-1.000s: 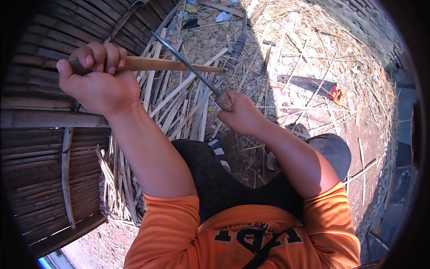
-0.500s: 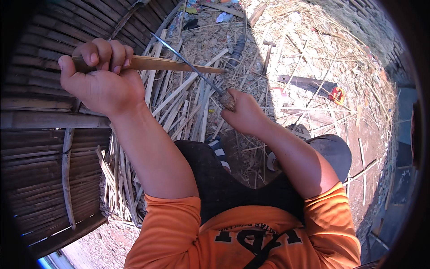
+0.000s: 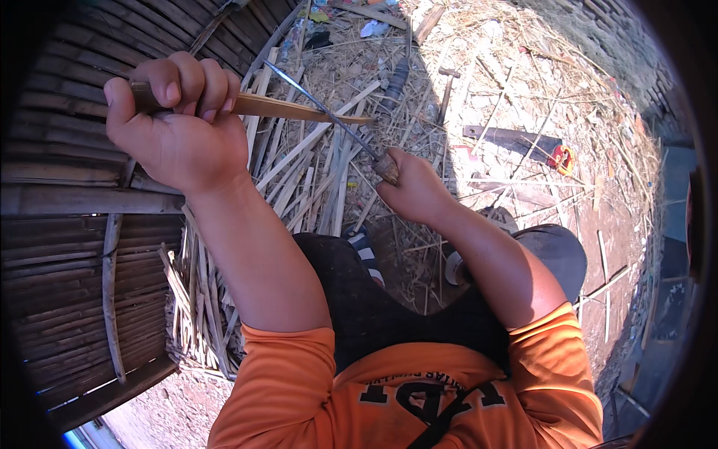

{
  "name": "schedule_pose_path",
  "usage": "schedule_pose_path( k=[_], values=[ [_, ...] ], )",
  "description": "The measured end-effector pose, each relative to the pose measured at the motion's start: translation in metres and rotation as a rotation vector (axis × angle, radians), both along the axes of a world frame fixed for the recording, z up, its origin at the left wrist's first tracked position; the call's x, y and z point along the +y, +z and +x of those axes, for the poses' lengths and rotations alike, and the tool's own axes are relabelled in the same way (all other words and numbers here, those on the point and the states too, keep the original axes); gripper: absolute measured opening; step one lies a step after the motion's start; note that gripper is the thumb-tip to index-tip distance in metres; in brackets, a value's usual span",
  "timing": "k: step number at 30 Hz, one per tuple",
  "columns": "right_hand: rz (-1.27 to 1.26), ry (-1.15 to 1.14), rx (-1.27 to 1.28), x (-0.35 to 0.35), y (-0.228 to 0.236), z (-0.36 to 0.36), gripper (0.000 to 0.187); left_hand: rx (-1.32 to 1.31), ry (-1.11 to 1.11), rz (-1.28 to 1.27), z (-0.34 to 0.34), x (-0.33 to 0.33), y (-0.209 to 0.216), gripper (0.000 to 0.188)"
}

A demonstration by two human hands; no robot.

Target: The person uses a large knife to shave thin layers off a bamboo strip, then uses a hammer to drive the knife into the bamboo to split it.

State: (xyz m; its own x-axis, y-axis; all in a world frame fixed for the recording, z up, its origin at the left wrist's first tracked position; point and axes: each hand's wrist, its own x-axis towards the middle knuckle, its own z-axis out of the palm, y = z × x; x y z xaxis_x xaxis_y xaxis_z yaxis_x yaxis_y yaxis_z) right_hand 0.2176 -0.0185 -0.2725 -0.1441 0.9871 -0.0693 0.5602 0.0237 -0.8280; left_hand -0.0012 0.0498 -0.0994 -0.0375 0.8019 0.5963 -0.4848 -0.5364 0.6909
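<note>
My left hand (image 3: 183, 131) is closed in a raised fist around the thick end of a bamboo strip (image 3: 280, 109). The strip points to the right and narrows toward its far tip. My right hand (image 3: 419, 188) is wrapped around the wooden handle of a long, narrow knife (image 3: 360, 140). Its blade slants up and left and crosses the strip near the tapered end. Whether the edge is biting into the bamboo cannot be made out.
Split bamboo strips (image 3: 318, 176) lie heaped below my hands, and another bundle (image 3: 202, 307) leans by the slatted bamboo wall (image 3: 82, 254). On the shaving-covered ground rest a handsaw (image 3: 516, 142), a hammer (image 3: 446, 93) and a dark sheathed-looking tool (image 3: 396, 82).
My right hand and the knife have shifted slightly right and down. My left fist has moved a little right and tilted, while the strip's tip stays in nearly the same place.
</note>
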Motion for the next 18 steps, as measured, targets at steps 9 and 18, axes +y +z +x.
schedule_pose_path(
  k=[9,18],
  values=[
    [0.014,-0.108,0.244,-0.008,0.081,-0.003,0.037,0.022,-0.024,0.044,-0.001,0.000,-0.003,0.050],
    [-0.122,-0.006,0.079,0.003,0.006,-0.006,0.041,0.029,-0.095,0.021,-0.006,0.000,-0.004,0.050]
  ],
)
